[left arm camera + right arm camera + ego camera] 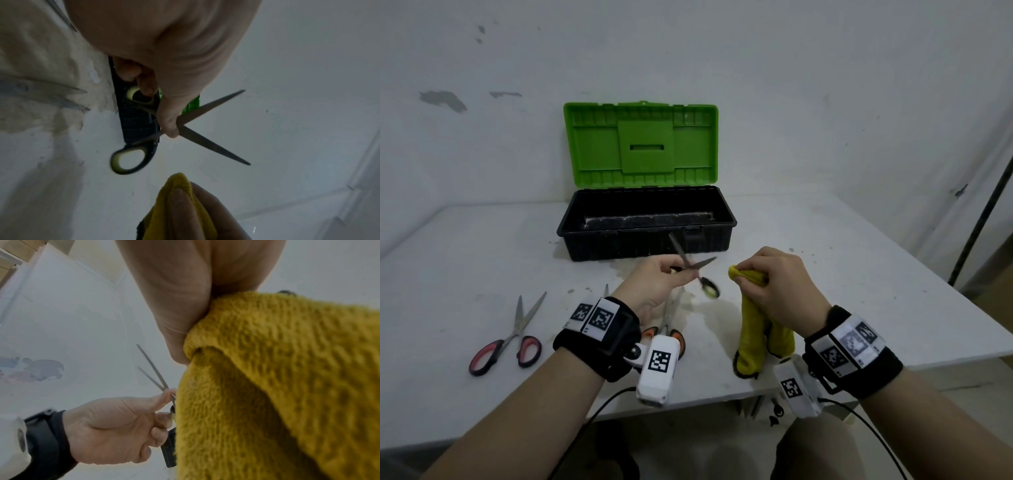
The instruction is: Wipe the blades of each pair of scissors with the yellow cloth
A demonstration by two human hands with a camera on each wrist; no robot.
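My left hand (pixel 659 277) holds a pair of scissors with black and yellow-green handles (pixel 709 287) above the table, blades spread apart. In the left wrist view the thumb pinches them at the pivot (pixel 179 123) and a finger sits in one handle loop. My right hand (pixel 777 274) grips the yellow cloth (pixel 753 329) a short way right of the blades, apart from them; the cloth hangs down to the table. The cloth (pixel 277 378) fills the right wrist view. Red-handled scissors (pixel 508 337) lie on the left. Orange-handled scissors (pixel 671 318) lie partly hidden under my left wrist.
An open toolbox (pixel 647 226) with a black base and raised green lid (pixel 642 144) stands behind my hands. The white table (pixel 859 274) ends near my wrists and at the right. A dark pole (pixel 983 219) leans at the far right.
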